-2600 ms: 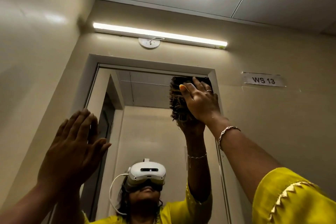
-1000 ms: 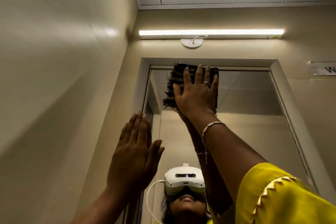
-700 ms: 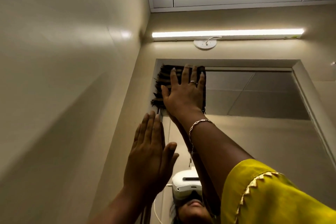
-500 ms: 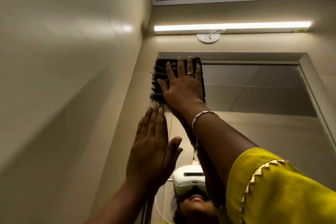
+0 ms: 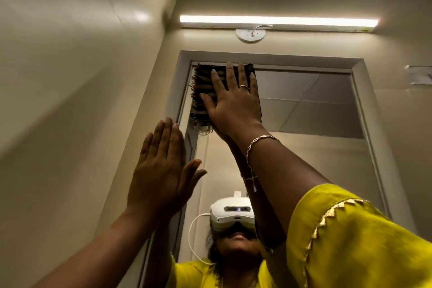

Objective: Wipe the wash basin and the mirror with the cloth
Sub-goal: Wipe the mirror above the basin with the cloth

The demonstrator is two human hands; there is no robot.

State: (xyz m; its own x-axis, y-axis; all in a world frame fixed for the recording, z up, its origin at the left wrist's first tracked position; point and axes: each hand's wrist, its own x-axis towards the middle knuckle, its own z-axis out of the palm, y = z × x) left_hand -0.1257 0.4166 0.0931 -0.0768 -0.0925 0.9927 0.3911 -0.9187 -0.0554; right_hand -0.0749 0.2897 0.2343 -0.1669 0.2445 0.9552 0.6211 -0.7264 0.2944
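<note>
Looking up from below w/ the head cam. R hand is flat on the cloth, palm pressing it against the mirror at the mirror's top-left corner. R fingers are straight, spread a little, pointing up; the tips reach about to the cloth's top edge, right under the frame. Nothing pinched, it's a flat-palm press, cloth trapped btwn hand and glass. Ring on one R finger, chain bracelet on the R wrist.

Cloth is dark, striped, w/ a frayed fringe along its left side. It sticks out left of the thumb and a bit right of the little finger; lower fringe hangs just below the heel of the hand, next to the frame's left upright. Most of the cloth's middle is hidden behind the hand.

L hand is lower and to the left, open, fingers together and straight, thumb out to the side. It holds nothing and is apart from the cloth. It sits over the frame's left edge; can't tell if it touches the wall or frame.

Yellow sleeve w/ gold zigzag trim fills the lower right. Mirror reflects the person in a white headset w/ a white cable, plus the ceiling panels. Tube light is lit on the wall above the mirror, round white fitting just under it. Wash basin isn't in shot.
</note>
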